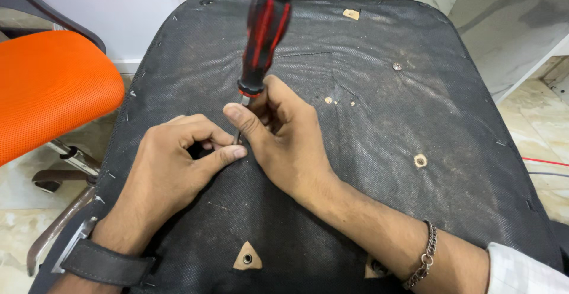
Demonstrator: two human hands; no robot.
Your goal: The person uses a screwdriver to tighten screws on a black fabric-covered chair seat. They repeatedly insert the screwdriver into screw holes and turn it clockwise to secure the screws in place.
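Right hand (284,137) grip pinches screwdriver (261,45) shaft low, near tip; handle unsupported above, could tip. Left hand (178,163) fingers closed round tip, on black seat underside (379,122). Slip risk: blade skids, jabs left fingers or tears fabric.

hands (237,146) steadying screwdriver (264,33), chair underside (385,122)
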